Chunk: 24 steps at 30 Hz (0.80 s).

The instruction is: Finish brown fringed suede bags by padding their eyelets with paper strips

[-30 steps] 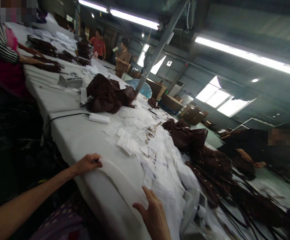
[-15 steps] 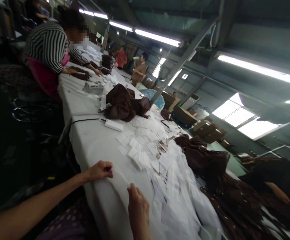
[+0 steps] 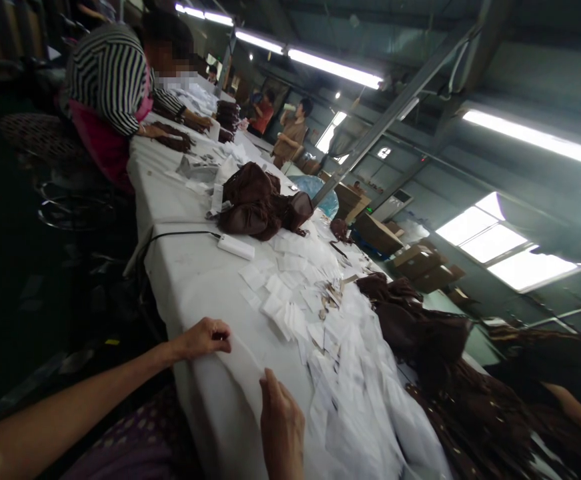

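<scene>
1. The left hand [image 3: 203, 337] is seen nearly closed. Its fingers are curled in, and one end of a thin white sheet [image 3: 243, 357] is pinched between thumb and fingers.
2. The right hand [image 3: 283, 427] is seen from the back, with its fingers stretched and held close together. Their tips are laid on the other end of the white sheet; whether the thumb grips underneath cannot be told.
3. The white sheet is spread between both hands on the white-covered counter [image 3: 190, 280]. It lies at the near edge, well on the camera's side of the white block [image 3: 236, 247], to which a black cable is joined.
4. White paper slips [image 3: 310, 313] are scattered to the right of the white block and nearer than it. Any print on them is too small to be read.
5. A heap of brown cloth [image 3: 257, 203] is piled just beyond the white block.
6. Dark brown goods [image 3: 430, 347] are heaped well to the right of the white block, past the slips.
7. A person in a striped top [image 3: 107, 77] is bent over the counter far beyond the white block, with hands laid on dark pieces there.
</scene>
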### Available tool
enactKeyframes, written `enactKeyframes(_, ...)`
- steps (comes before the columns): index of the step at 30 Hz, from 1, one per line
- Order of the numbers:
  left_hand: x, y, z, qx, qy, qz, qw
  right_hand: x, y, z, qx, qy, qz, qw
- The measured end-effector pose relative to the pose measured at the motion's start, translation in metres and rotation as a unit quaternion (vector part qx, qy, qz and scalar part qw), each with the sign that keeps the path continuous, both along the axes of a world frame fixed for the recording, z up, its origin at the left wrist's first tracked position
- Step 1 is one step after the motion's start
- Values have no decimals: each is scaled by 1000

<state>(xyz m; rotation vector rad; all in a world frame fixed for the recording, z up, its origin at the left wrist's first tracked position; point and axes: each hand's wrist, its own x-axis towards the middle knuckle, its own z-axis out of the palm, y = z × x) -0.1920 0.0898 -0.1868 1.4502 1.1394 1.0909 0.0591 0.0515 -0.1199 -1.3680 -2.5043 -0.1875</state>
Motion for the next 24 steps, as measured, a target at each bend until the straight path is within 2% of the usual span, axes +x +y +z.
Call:
enactKeyframes(5, 1, -1, 2, -23, -12, -24, 999, -9, -2, 8, -59, 51, -44, 996)
enactKeyframes(11, -1, -4, 18, -55, -69, -121, 989, -11, 2, 35, -161, 163, -45, 972)
enactKeyframes(14, -7, -4, 38, -55, -78, -145, 985, -10, -3, 51, -221, 204, -25, 953)
enactKeyframes(18, -5, -5, 82, 4, -40, -158, 987, -12, -16, 62, -265, 220, -7, 939)
enactKeyframes(21, 11, -12, 109, 75, 63, -241, 966, -12, -26, 63, -263, 216, -5, 940)
enactKeyframes(24, 35, -19, 114, 100, 104, -332, 932, -7, -35, 61, -249, 215, -9, 944)
